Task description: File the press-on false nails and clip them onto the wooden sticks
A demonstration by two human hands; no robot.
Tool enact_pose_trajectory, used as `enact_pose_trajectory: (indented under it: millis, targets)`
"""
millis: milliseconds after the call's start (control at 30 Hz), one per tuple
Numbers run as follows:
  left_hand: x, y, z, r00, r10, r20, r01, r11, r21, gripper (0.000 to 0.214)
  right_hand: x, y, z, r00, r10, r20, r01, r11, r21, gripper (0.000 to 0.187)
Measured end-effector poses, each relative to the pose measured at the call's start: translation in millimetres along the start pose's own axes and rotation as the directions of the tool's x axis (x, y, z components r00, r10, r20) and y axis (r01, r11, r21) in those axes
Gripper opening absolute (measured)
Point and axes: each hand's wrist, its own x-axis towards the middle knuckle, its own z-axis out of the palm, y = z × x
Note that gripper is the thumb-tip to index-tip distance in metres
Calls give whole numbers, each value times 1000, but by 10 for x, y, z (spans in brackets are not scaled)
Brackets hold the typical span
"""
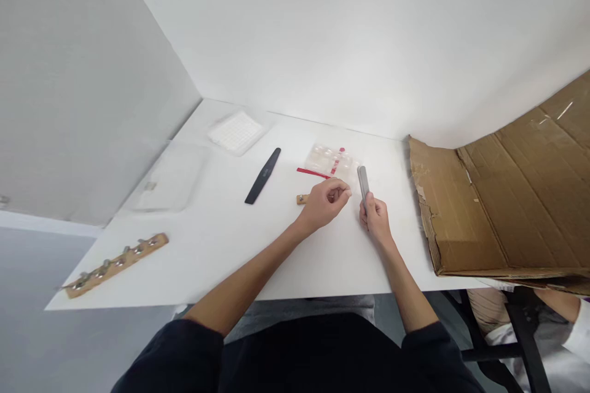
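Observation:
My right hand (377,217) grips a grey nail file (363,182) by its lower end, the file pointing up and away from me. My left hand (326,201) is curled, fingertips pinched together just left of the file; what it pinches is too small to tell. A short wooden stick (302,199) pokes out from behind the left hand. Just beyond both hands lies a clear plastic blister tray (328,158) with a red strip (313,172) along its near edge.
A black nail file (263,175) lies left of the hands. Further left are a clear plastic lid (168,177) and a white gridded tray (236,131). A wooden strip with metal studs (115,264) lies near the table's left front corner. A cardboard panel (502,190) stands at right; another person's sleeve (571,334) shows below it.

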Motion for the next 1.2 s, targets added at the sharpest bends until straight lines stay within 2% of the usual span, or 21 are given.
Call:
enact_pose_trajectory:
  millis: [67, 133, 233, 300, 367, 433, 533, 600, 667, 733, 833, 900, 967, 1033, 1133, 1200]
  targets:
    - [3, 0, -1, 1000, -1, 2, 1, 1000, -7, 15, -9, -3, 2, 998, -19, 60, 17, 999, 35, 71]
    - [7, -1, -2, 1000, 6, -4, -6, 1000, -1, 14, -15, -3, 6, 992, 22, 124, -28, 999, 45, 69]
    - [7, 1, -2, 1000, 7, -16, -7, 1000, 2, 14, -14, 3, 11, 992, 89, 90, -94, 994, 51, 68]
    - [5, 2, -3, 1000, 3, -14, -3, 1000, -5, 16, -14, 8, 16, 997, 58, 50, -61, 996, 70, 69]
    - [2, -4, -2, 1000, 13, -14, -13, 1000, 5, 16, -15, 8, 21, 996, 23, 88, -30, 997, 77, 70]
    - [1, -17, 0, 999, 28, -23, -27, 999, 30, 14, -16, 2, 25, 990, 42, 135, -51, 997, 62, 69]
    - [3, -37, 7, 999, 26, -30, -25, 999, 39, 14, -15, -11, 25, 993, 91, 77, -94, 995, 39, 69]
    - [7, -47, 11, 1000, 21, -23, -20, 999, 25, 14, -18, -17, 25, 998, 48, 34, -49, 998, 43, 70]
    - [10, -56, 13, 999, 27, -19, -26, 999, 27, 14, -24, -20, 28, 997, -1, 72, -2, 999, 44, 71]
    - [13, -63, 13, 999, 38, -19, -37, 998, 43, 14, -30, -21, 32, 993, 20, 117, -24, 999, 36, 70]
    - [12, -62, 9, 999, 37, -27, -35, 998, 52, 15, -31, -22, 32, 994, 81, 67, -82, 997, 15, 70]
    - [10, -52, 8, 999, 33, -29, -31, 998, 45, 15, -30, -20, 28, 998, 45, 35, -45, 999, 10, 71]
    - [8, -43, 7, 999, 37, -25, -36, 998, 50, 15, -28, -19, 27, 997, 13, 71, -14, 1000, 10, 72]
    - [6, -40, 8, 999, 47, -28, -45, 997, 61, 14, -25, -18, 26, 995, 43, 90, -43, 999, 2, 70]
    - [4, -44, 11, 998, 49, -34, -47, 997, 67, 14, -23, -19, 21, 996, 92, 6, -92, 996, -16, 69]
    - [4, -49, 12, 998, 45, -33, -43, 997, 58, 14, -28, -19, 17, 999, 51, -18, -51, 999, -4, 70]
